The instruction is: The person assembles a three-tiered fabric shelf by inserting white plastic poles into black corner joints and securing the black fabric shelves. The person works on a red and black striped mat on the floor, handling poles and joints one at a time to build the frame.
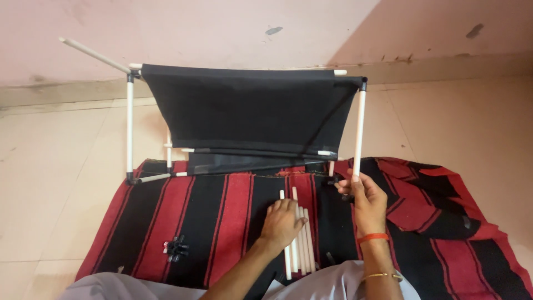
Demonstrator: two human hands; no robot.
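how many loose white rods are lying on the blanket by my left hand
4 at least, side by side in one bundle of white rods on the striped blanket, partly under the left hand. The hand may hide more.

White rods (300, 239) flat on blanket

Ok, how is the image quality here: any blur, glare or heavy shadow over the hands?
Head view: even, soft indoor light, no glare; a diagonal shadow crosses the wall upper right. Left hand on the white rods and right hand gripping the frame tube are sharp; straight edges bow slightly.
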